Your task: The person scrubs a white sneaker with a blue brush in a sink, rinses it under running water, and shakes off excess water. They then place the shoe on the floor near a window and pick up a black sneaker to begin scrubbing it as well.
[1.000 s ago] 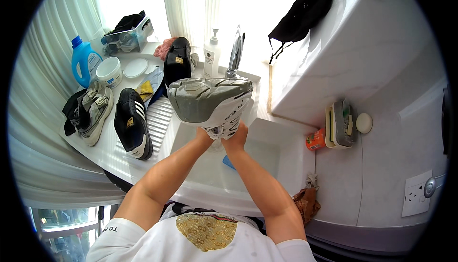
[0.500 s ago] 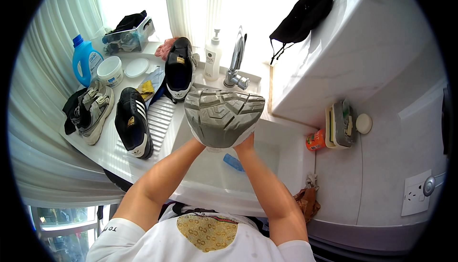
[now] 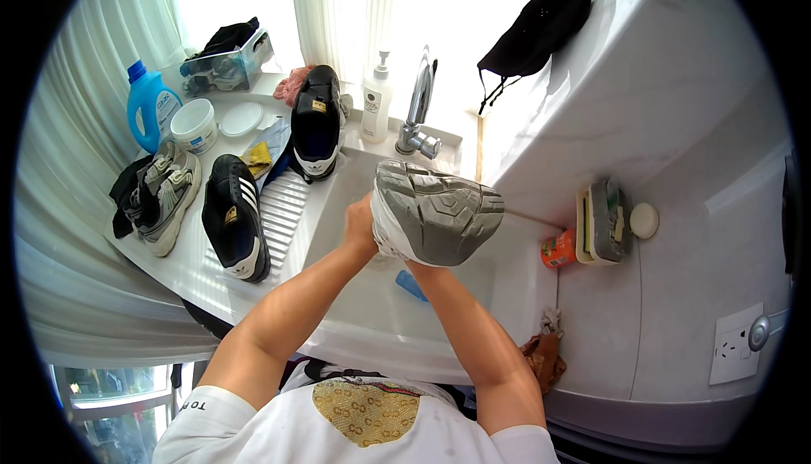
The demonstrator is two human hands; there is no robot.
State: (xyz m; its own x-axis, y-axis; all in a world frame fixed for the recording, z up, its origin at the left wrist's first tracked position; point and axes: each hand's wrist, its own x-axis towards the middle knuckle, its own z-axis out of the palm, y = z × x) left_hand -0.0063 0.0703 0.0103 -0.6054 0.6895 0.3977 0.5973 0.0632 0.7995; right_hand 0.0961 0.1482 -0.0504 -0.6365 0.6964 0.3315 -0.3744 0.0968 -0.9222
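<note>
A white-sided sneaker (image 3: 439,211) is held up over the sink, its grey treaded sole facing me and tilted to the right. My left hand (image 3: 361,221) is closed on its left side, with the fingers partly behind the shoe. Behind the sole my right hand is hidden; its forearm runs up to the shoe from below, and it appears to support it. Under the shoe, a blue object (image 3: 411,285) lies in the white sink basin (image 3: 355,320). The chrome faucet (image 3: 418,118) stands just beyond the sneaker.
Two black sneakers (image 3: 232,219) and a grey pair (image 3: 169,198) rest on the ribbed left counter. Behind them stand a blue detergent bottle (image 3: 152,109), a white tub (image 3: 194,126) and a clear bin (image 3: 241,67). A white pump bottle (image 3: 376,105) is by the faucet; a sponge holder (image 3: 601,223) sits right.
The sneaker has shifted right and turned, so its white left side shows more. My left hand has come into view on that side, while my right hand has become hidden behind the sole.
</note>
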